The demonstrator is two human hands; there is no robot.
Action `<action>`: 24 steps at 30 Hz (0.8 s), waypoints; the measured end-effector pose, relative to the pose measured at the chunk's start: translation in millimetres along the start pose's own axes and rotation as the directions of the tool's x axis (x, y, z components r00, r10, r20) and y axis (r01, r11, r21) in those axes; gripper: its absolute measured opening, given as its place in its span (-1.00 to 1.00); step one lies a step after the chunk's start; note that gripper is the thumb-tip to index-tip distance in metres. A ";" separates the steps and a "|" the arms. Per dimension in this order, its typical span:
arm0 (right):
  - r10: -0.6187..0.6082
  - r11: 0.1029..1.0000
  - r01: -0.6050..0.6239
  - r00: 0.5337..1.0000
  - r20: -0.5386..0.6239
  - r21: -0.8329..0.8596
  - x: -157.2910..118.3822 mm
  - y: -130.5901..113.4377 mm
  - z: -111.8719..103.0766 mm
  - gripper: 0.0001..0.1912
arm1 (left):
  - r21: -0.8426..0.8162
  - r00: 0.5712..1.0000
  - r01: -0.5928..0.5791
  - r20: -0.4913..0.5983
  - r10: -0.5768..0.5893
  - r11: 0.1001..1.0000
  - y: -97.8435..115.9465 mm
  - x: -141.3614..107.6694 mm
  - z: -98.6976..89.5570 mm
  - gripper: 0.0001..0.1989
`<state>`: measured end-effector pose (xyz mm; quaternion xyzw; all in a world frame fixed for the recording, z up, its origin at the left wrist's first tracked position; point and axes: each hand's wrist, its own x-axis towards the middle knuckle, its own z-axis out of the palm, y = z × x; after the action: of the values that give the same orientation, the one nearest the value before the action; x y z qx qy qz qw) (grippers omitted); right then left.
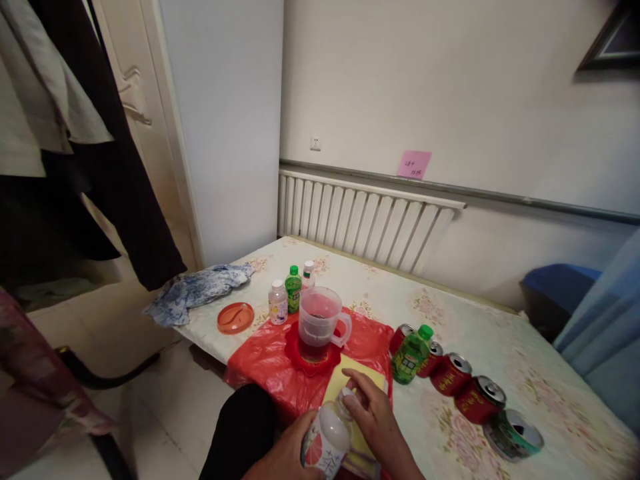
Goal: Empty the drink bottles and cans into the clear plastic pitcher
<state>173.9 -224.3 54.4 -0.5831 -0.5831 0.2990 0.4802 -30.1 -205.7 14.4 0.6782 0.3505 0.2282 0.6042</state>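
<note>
Low in the head view, a plastic drink bottle (327, 440) with a fruit picture on its label is tilted, its neck toward the right. My left hand (290, 453) is wrapped round its body. At the neck, the thumb and fingers of my right hand (373, 410) close on the white bottle cap (346, 395); whether the cap is still seated, I cannot tell. Beneath lies a yellow booklet or sheet (367, 373), partly covered by my hands. Just beyond stands a clear plastic jug (320, 313) with dark liquid in it, on a red scalloped dish (327, 365).
A red plastic bag (255, 363) is spread on the flowered tablecloth (425, 300). Left of the jug are small bottles (279, 307) and an orange lid (236, 318). Rightward stand a green bottle (413, 357) and several opened cans (451, 375). A blue-white cloth (205, 290) hangs over the left edge.
</note>
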 end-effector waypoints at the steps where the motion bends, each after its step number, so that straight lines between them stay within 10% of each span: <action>1: -0.010 0.998 0.012 1.000 0.021 -0.056 -1.4 -3.4 0.1 -0.68 | -0.007 1.000 0.001 0.017 -0.001 1.000 -2.0 -0.7 0.7 -0.29; 24: -0.011 0.992 0.036 0.979 0.204 -0.122 -12.6 2.5 -17.2 -0.81 | -0.271 0.966 0.066 0.258 0.007 0.960 -16.3 -9.5 -6.1 -0.29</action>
<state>188.8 -239.8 55.6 -0.5716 -0.6534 0.3141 0.3843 -44.0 -208.4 0.5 0.6054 0.2442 0.1761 0.7368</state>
